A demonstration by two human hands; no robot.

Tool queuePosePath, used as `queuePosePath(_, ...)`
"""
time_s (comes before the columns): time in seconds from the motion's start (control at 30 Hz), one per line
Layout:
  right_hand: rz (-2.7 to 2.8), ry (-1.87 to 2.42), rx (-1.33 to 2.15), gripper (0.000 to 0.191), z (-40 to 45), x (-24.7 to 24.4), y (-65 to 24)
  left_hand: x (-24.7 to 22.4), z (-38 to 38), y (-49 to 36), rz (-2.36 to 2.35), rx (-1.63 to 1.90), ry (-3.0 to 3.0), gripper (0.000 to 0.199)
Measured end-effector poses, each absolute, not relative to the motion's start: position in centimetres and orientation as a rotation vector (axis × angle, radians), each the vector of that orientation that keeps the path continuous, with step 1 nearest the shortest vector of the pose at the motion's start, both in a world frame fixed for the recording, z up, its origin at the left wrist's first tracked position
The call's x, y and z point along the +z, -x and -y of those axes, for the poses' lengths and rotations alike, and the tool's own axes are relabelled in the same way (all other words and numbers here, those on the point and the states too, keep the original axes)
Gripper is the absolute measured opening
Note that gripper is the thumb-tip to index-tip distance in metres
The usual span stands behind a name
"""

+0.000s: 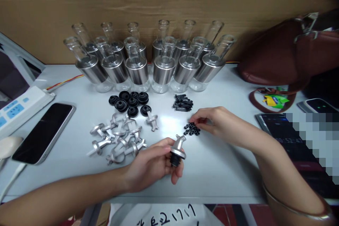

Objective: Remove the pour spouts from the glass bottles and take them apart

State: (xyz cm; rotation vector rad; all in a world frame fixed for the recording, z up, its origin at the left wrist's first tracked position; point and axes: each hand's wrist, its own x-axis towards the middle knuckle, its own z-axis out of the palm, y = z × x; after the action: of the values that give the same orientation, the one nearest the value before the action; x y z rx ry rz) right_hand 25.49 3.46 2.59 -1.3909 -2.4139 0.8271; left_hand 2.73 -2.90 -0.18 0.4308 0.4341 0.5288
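My left hand (156, 162) is closed around a silver pourer spout (178, 147), its thumb on the round flange. A black ribbed stopper forms the lower part of that spout, whose bent tip points up. At the edge of a pile of small black tubular caps (191, 129), my right hand (209, 120) has its fingers bent in a pinch; anything between the fingertips is hidden. Loose silver pourer spouts (120, 137) lie heaped left of my left hand. Behind them are black rubber stoppers (132, 102), one touching a single spout. Thin black pieces (182, 103) lie beyond the caps.
Two rows of glass bottles with metal sleeves (137, 70) stand along the back. A phone (43, 134) and a power strip (19, 107) lie at the left. On the right are a brown bag (278, 53), a small wrapper (275, 101) and another phone (291, 148).
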Motion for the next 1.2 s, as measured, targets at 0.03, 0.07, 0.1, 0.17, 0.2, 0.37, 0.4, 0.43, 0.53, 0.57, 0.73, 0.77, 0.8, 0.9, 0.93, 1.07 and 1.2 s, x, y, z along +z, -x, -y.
queuePosePath(0.03, 2.421, 1.38, 0.847, 0.019, -3.4, 2.6, -25.5, -0.2, 2.9, -2.7, -0.432, 0.528, -0.431, 0.025)
queuePosePath(0.07, 2.43, 1.372, 0.873, 0.02, -3.4, 2.5, -25.5, -0.2, 2.9, -2.7, -0.43, 0.527, -0.43, 0.025)
queuePosePath(0.1, 2.438, 1.365, 0.902, 0.02, -3.4, 2.5, -25.5, -0.3, 2.9, -2.7, -0.428, 0.527, -0.429, 0.025)
queuePosePath(0.17, 2.447, 1.354, 0.954, 0.021, -3.4, 2.6, -25.6, -0.3, 2.9, -2.6, -0.427, 0.529, -0.427, 0.024)
queuePosePath(0.2, 2.443, 1.352, 0.964, 0.021, -3.4, 2.6, -25.6, -0.3, 2.9, -2.6, -0.429, 0.529, -0.427, 0.024)
queuePosePath(0.37, 2.453, 1.356, 0.981, 0.027, -3.2, 3.4, -26.1, -0.2, 2.9, -2.6, -0.432, 0.528, -0.423, 0.025)
queuePosePath(0.4, 2.475, 1.347, 1.009, 0.03, -3.2, 3.6, -26.1, -0.2, 2.9, -2.6, -0.43, 0.526, -0.421, 0.025)
queuePosePath(0.43, 2.499, 1.337, 1.04, 0.033, -3.1, 3.8, -26.2, -0.2, 2.9, -2.6, -0.428, 0.525, -0.419, 0.025)
queuePosePath(0.53, 2.529, 1.349, 1.106, 0.039, -3.0, 4.0, -25.9, -0.3, 2.9, -2.6, -0.429, 0.524, -0.419, 0.025)
queuePosePath(0.57, 2.525, 1.365, 1.123, 0.04, -3.0, 4.0, -25.8, -0.3, 2.9, -2.6, -0.43, 0.528, -0.42, 0.025)
queuePosePath(0.73, 2.489, 1.389, 1.164, 0.04, -2.8, 3.7, -25.0, -0.3, 2.9, -2.7, -0.439, 0.529, -0.418, 0.026)
queuePosePath(0.77, 2.485, 1.371, 1.161, 0.037, -2.8, 3.6, -24.9, -0.3, 2.9, -2.7, -0.439, 0.528, -0.419, 0.026)
queuePosePath(0.8, 2.483, 1.349, 1.157, 0.035, -2.8, 3.5, -24.9, -0.3, 2.9, -2.7, -0.441, 0.528, -0.42, 0.026)
queuePosePath(0.9, 2.493, 1.295, 1.136, 0.027, -2.9, 3.1, -24.8, -0.3, 2.9, -2.7, -0.441, 0.531, -0.421, 0.026)
queuePosePath(0.93, 2.499, 1.284, 1.132, 0.026, -2.9, 3.0, -24.8, -0.3, 2.9, -2.7, -0.439, 0.533, -0.423, 0.026)
queuePosePath(1.07, 2.49, 1.261, 1.117, 0.024, -2.9, 2.9, -24.8, -0.4, 3.0, -2.7, -0.437, 0.537, -0.424, 0.027)
queuePosePath(1.2, 2.336, 1.178, 1.094, 0.024, -2.6, 3.7, -24.3, -0.4, 3.2, -2.7, -0.46, 0.525, -0.427, 0.034)
